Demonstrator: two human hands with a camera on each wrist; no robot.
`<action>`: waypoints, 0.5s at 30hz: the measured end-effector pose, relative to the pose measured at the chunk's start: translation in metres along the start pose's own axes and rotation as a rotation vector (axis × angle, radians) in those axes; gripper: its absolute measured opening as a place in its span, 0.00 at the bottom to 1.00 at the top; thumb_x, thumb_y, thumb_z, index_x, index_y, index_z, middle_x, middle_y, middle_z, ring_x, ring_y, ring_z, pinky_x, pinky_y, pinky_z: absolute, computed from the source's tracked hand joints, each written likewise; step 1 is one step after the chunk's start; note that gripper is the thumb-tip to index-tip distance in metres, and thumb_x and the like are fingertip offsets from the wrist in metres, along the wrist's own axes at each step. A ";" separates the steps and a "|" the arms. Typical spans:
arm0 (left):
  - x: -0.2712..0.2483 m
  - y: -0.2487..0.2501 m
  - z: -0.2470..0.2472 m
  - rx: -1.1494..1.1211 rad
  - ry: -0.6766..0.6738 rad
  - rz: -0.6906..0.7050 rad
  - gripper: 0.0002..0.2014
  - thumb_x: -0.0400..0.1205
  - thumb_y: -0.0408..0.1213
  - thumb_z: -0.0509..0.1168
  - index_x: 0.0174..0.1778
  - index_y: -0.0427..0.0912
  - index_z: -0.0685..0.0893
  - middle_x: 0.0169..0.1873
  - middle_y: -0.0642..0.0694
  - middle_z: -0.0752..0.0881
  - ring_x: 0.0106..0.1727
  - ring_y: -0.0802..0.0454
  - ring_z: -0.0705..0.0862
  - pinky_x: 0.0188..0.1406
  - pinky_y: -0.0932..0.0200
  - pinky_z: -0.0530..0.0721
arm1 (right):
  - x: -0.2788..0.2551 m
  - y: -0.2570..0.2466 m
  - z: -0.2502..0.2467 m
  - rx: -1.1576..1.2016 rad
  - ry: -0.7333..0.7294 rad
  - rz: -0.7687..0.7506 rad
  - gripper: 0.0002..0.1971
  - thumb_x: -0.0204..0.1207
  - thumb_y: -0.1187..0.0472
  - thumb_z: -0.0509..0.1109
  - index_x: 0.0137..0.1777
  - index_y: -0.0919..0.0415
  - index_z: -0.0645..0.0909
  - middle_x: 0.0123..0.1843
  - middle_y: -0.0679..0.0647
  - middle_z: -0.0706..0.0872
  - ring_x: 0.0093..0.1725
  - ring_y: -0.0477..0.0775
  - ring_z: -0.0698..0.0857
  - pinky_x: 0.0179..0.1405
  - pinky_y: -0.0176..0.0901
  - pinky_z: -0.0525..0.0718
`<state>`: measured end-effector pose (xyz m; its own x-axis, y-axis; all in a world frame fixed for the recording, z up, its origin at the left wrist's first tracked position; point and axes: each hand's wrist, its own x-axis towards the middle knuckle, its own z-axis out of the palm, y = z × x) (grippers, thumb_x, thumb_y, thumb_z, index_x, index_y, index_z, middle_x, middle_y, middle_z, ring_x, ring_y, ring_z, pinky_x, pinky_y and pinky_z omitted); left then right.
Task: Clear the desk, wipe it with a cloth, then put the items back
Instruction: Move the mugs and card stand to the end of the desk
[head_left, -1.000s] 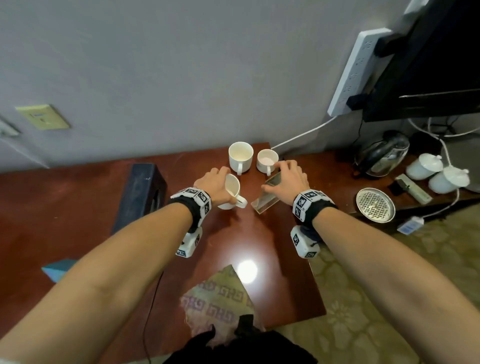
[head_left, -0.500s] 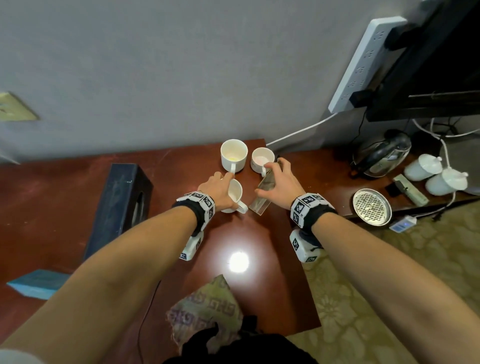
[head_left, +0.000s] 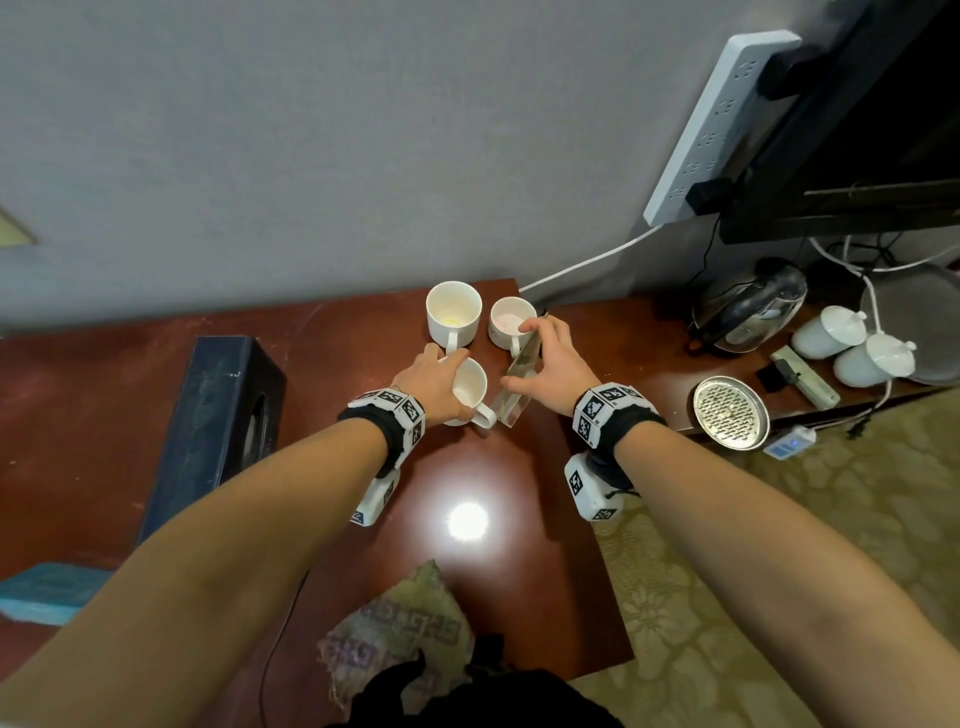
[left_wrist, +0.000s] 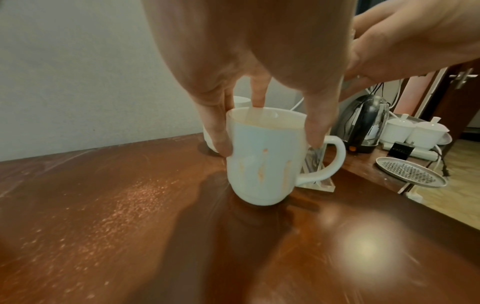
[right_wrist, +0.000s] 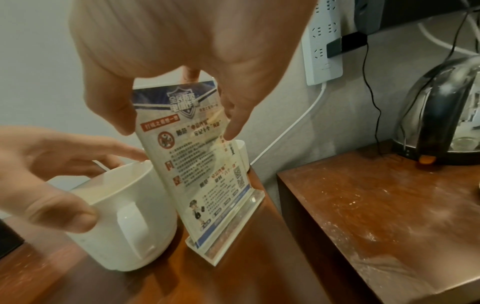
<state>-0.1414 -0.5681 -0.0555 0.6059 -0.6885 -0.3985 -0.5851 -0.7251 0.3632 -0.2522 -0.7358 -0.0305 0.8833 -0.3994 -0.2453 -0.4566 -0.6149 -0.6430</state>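
Now left hand (head_left: 431, 384) grips mug (head_left: 470, 389).

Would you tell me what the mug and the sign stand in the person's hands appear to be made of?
Mug: likely glazed ceramic, being white, opaque, glossy and thick-walled. Sign stand: seemingly clear acrylic, with a transparent glossy base and a printed sheet inside.

Right hand (right_wrist: 182, 51) pinches the tilted acrylic sign stand (right_wrist: 207, 164) by its top edges; left hand (right_wrist: 46, 168) grips the white mug (right_wrist: 124, 222) just beside it on the surface (right_wrist: 376, 216)
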 end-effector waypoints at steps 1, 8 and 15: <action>0.001 0.001 0.000 -0.008 -0.002 0.004 0.45 0.69 0.53 0.77 0.79 0.54 0.63 0.68 0.42 0.68 0.66 0.40 0.75 0.58 0.44 0.81 | 0.000 0.001 -0.001 -0.009 -0.009 -0.003 0.36 0.68 0.51 0.81 0.72 0.48 0.65 0.78 0.46 0.57 0.62 0.56 0.79 0.58 0.44 0.80; 0.003 0.002 0.002 -0.076 -0.020 0.018 0.49 0.69 0.46 0.79 0.82 0.50 0.59 0.70 0.40 0.66 0.69 0.38 0.73 0.64 0.45 0.78 | 0.001 0.004 -0.017 -0.078 -0.091 -0.011 0.39 0.68 0.53 0.81 0.75 0.49 0.63 0.82 0.47 0.56 0.68 0.54 0.76 0.58 0.39 0.78; 0.005 0.008 0.003 -0.090 0.018 -0.007 0.47 0.69 0.49 0.79 0.80 0.48 0.61 0.65 0.39 0.69 0.63 0.38 0.76 0.61 0.45 0.80 | 0.002 0.006 -0.021 -0.035 -0.093 0.054 0.60 0.64 0.52 0.84 0.86 0.46 0.43 0.86 0.50 0.54 0.80 0.55 0.68 0.72 0.49 0.74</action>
<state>-0.1446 -0.5769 -0.0574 0.6197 -0.6832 -0.3863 -0.5308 -0.7274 0.4349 -0.2551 -0.7543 -0.0195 0.8624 -0.3692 -0.3463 -0.5061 -0.6177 -0.6019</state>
